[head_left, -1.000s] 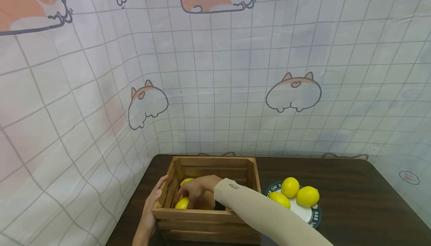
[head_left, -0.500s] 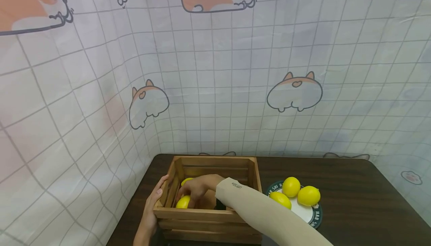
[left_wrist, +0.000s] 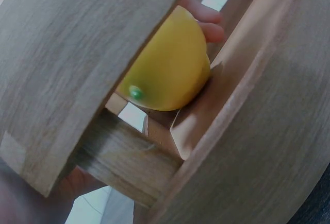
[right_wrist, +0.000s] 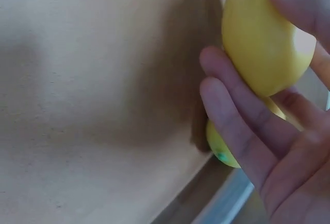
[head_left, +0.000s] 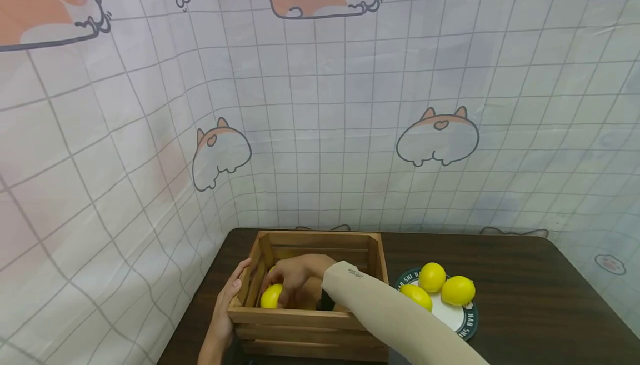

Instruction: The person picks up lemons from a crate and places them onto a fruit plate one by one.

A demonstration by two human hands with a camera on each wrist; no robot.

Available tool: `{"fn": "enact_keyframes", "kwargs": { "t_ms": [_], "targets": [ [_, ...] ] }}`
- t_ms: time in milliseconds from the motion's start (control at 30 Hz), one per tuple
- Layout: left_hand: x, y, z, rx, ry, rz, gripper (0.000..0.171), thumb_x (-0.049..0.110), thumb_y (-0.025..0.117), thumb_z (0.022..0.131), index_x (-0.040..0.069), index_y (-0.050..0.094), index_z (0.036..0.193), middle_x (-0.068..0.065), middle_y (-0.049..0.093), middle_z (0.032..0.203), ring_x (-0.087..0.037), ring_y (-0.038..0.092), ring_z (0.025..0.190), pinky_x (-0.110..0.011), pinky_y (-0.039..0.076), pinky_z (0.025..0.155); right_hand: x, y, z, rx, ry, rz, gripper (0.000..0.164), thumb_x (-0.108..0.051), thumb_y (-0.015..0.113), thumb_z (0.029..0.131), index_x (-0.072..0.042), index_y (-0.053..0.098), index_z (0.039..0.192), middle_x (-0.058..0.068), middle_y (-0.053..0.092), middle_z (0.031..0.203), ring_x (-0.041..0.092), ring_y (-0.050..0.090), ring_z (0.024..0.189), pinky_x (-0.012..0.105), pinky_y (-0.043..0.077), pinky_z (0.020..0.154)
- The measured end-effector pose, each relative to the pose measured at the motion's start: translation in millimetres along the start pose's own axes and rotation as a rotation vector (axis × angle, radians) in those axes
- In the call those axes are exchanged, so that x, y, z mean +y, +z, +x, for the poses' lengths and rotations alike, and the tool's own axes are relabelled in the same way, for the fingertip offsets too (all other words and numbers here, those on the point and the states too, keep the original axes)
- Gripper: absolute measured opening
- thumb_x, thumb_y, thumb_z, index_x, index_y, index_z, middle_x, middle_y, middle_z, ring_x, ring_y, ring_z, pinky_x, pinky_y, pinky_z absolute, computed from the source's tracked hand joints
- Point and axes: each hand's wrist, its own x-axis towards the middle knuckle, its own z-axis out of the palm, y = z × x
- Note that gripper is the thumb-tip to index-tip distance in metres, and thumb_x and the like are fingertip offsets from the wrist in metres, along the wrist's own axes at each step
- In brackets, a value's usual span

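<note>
Inside the wooden crate (head_left: 307, 315), my right hand (head_left: 297, 276) holds a lemon (head_left: 271, 296) near the left front corner. The right wrist view shows the thumb on one side of this lemon (right_wrist: 260, 38) and fingers on the other. Behind those fingers lies a second lemon (right_wrist: 221, 147) with a green tip, partly hidden. My left hand (head_left: 222, 312) lies along the crate's outer left side, its fingers stretched towards the top edge. Through a gap between slats, the left wrist view shows a lemon (left_wrist: 170, 64) with two fingertips (left_wrist: 209, 26) by it.
Right of the crate, a round plate (head_left: 450, 315) with a dark lettered rim bears three lemons (head_left: 457, 290); my right sleeve (head_left: 395, 315) passes in front of it. Both stand on a dark wooden table (head_left: 540, 298). A grid-patterned curtain (head_left: 320, 104) hangs behind.
My right hand and the lemon it holds have risen slightly inside the crate, and the lemon behind is now more covered by the hand. My left hand keeps its place.
</note>
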Motion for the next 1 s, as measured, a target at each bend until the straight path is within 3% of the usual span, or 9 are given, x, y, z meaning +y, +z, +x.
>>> {"fn": "enact_keyframes", "kwargs": {
  "t_ms": [67, 267, 333, 400, 633, 733, 867, 1000],
  "targets": [
    [0.6, -0.1, -0.3, 0.002, -0.004, 0.008, 0.051, 0.034, 0.025, 0.111, 0.022, 0.034, 0.160, -0.006, 0.024, 0.169, -0.008, 0.035, 0.143, -0.027, 0.039, 0.109, -1.3, -1.7, -2.1, 0.008, 0.005, 0.041, 0.053, -0.009, 0.077, 0.089, -0.016, 0.062, 0.139, -0.004, 0.064, 0.111, 0.011, 0.066, 0.085, 0.029, 0.061, 0.071],
    [1.3, 1.2, -0.5, 0.013, -0.013, 0.004, 0.052, 0.036, 0.024, 0.111, 0.022, 0.034, 0.160, -0.007, 0.021, 0.171, -0.007, 0.029, 0.144, -0.057, 0.026, 0.117, -9.4, -7.2, -11.0, 0.041, 0.014, 0.076, 0.051, -0.011, 0.077, 0.088, -0.017, 0.063, 0.137, 0.000, 0.063, 0.108, 0.018, 0.070, 0.082, 0.038, 0.063, 0.076],
    [1.0, 1.4, -0.4, 0.014, -0.017, 0.000, 0.052, 0.036, 0.024, 0.111, 0.021, 0.034, 0.160, -0.007, 0.021, 0.171, -0.008, 0.029, 0.144, -0.059, 0.025, 0.118, -12.7, -9.1, -14.1, 0.048, 0.016, 0.089, 0.052, -0.011, 0.077, 0.088, -0.016, 0.062, 0.137, 0.002, 0.063, 0.108, 0.021, 0.071, 0.084, 0.040, 0.063, 0.078],
    [0.6, 1.3, -0.3, 0.020, -0.020, 0.003, 0.052, 0.036, 0.024, 0.111, 0.021, 0.034, 0.160, -0.006, 0.021, 0.170, -0.007, 0.029, 0.144, -0.054, 0.028, 0.117, -16.7, -11.3, -17.7, 0.051, 0.019, 0.091, 0.053, -0.011, 0.076, 0.087, -0.016, 0.062, 0.138, 0.002, 0.064, 0.109, 0.021, 0.071, 0.087, 0.041, 0.063, 0.079],
    [-0.6, 1.1, 0.0, 0.004, -0.006, -0.015, 0.052, 0.034, 0.025, 0.111, 0.021, 0.034, 0.160, -0.007, 0.024, 0.169, -0.016, 0.033, 0.146, -0.019, 0.041, 0.105, -30.5, -17.7, -33.6, 0.061, 0.029, 0.074, 0.055, -0.011, 0.076, 0.088, -0.015, 0.060, 0.141, 0.001, 0.065, 0.112, 0.015, 0.070, 0.088, 0.039, 0.062, 0.081],
    [-0.4, 1.7, 0.1, 0.008, -0.005, -0.010, 0.051, 0.034, 0.025, 0.111, 0.022, 0.035, 0.160, -0.007, 0.023, 0.170, -0.008, 0.032, 0.146, -0.014, 0.038, 0.103, -35.0, -20.7, -40.4, 0.067, 0.012, 0.056, 0.056, -0.011, 0.076, 0.088, -0.013, 0.060, 0.141, 0.000, 0.066, 0.110, 0.015, 0.069, 0.085, 0.039, 0.062, 0.080],
    [0.5, 2.0, -0.1, 0.017, -0.007, 0.013, 0.051, 0.035, 0.025, 0.111, 0.023, 0.035, 0.160, -0.006, 0.024, 0.170, -0.005, 0.032, 0.144, -0.024, 0.036, 0.109, -37.4, -24.3, -48.5, 0.067, -0.024, 0.053, 0.053, -0.008, 0.075, 0.088, -0.012, 0.062, 0.139, -0.001, 0.066, 0.110, 0.014, 0.067, 0.084, 0.040, 0.062, 0.079],
    [1.8, 1.9, -0.3, 0.019, 0.003, 0.021, 0.052, 0.035, 0.024, 0.111, 0.023, 0.034, 0.160, -0.007, 0.025, 0.169, -0.013, 0.034, 0.144, -0.048, 0.033, 0.113, -37.6, -27.0, -56.0, 0.084, -0.036, 0.078, 0.051, -0.007, 0.075, 0.087, -0.015, 0.064, 0.136, -0.003, 0.064, 0.114, 0.013, 0.067, 0.089, 0.042, 0.061, 0.084]
  ]
}}
